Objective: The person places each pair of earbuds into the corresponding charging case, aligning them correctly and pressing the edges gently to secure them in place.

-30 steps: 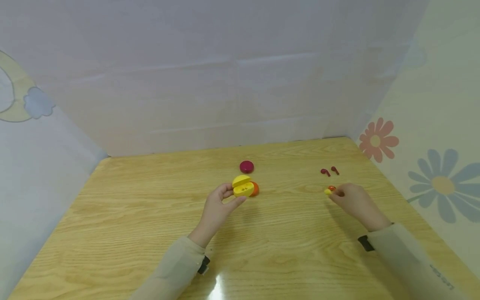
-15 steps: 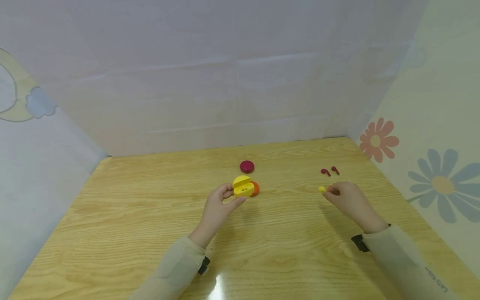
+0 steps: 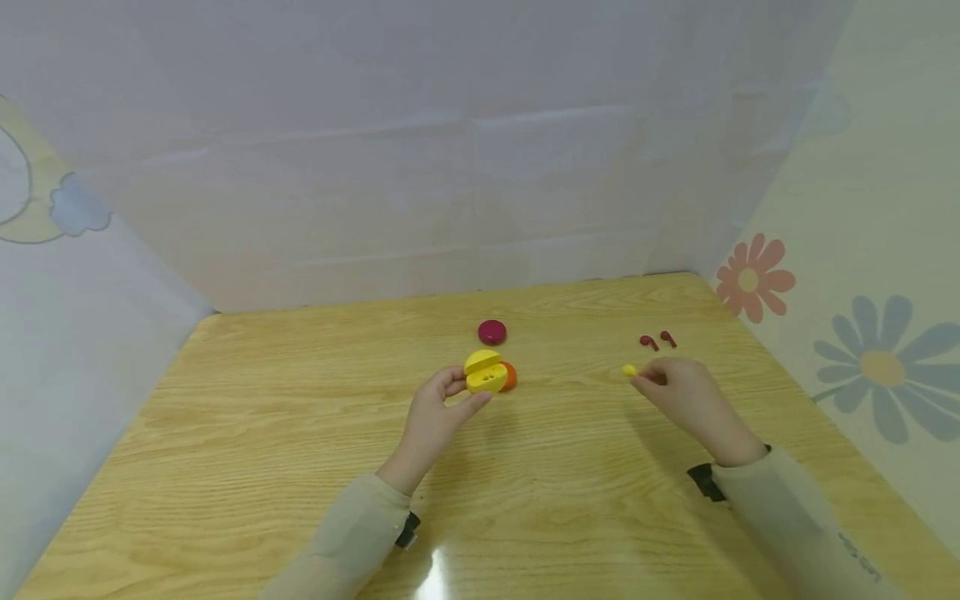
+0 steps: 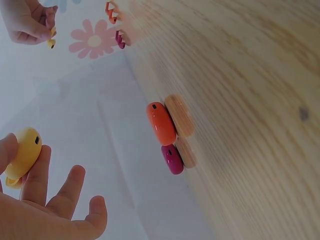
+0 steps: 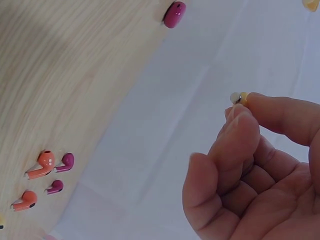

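My left hand (image 3: 442, 408) grips a yellow earbud case (image 3: 487, 377) with its lid raised, holding it up over the table. Two small hollows show inside the case. Away to the right, my right hand (image 3: 681, 392) pinches a yellow earbud (image 3: 629, 370) between thumb and fingertips, above the table. In the right wrist view most of that earbud (image 5: 243, 97) is covered by the fingers; its pale tip shows. An orange case (image 4: 161, 124) and a magenta case (image 4: 172, 159), both closed, lie on the table beyond the left hand.
Two magenta earbuds (image 3: 658, 342) lie at the right of the wooden table (image 3: 300, 467). Near them are two orange earbuds (image 5: 45, 162), hidden by my right hand in the head view. A bit of yellow (image 5: 1, 222) shows at the right wrist view's edge. Cloth walls surround the table.
My right hand has moved left and slightly away from me, carrying the yellow earbud off from the orange earbuds toward the case. The left hand and its case stay nearly still.
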A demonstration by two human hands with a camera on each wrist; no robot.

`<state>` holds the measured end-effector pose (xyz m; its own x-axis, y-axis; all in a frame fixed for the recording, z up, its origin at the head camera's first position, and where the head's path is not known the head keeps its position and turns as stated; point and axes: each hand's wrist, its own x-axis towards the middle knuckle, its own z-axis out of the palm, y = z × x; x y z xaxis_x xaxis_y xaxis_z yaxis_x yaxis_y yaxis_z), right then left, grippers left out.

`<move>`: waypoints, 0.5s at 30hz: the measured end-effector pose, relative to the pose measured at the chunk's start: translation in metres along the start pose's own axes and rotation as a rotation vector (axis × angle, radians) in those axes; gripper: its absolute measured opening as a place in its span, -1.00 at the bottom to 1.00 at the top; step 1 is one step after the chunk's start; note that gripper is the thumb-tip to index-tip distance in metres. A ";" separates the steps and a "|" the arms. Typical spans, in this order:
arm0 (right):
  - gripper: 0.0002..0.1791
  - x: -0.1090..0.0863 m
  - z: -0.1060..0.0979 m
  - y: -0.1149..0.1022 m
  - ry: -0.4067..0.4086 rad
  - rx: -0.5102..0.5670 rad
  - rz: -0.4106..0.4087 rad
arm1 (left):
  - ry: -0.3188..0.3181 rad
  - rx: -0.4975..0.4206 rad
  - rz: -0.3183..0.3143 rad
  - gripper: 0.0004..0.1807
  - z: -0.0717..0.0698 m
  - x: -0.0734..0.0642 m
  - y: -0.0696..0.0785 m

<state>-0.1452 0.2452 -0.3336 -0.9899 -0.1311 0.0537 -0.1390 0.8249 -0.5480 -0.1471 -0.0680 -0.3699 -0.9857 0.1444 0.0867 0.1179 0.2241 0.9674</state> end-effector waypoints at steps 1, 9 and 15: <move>-0.77 0.000 0.000 -0.002 0.000 0.002 -0.002 | 0.001 -0.001 -0.001 -0.57 0.000 0.000 0.000; -0.79 0.000 0.002 -0.013 0.013 0.016 -0.022 | 0.000 0.003 0.008 -0.56 0.001 0.002 -0.001; -0.82 0.001 0.004 -0.023 0.024 0.023 -0.034 | 0.001 -0.012 0.002 -0.57 0.001 0.002 -0.002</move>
<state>-0.1424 0.2236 -0.3241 -0.9850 -0.1454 0.0931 -0.1725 0.8071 -0.5647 -0.1492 -0.0669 -0.3720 -0.9856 0.1440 0.0884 0.1180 0.2124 0.9700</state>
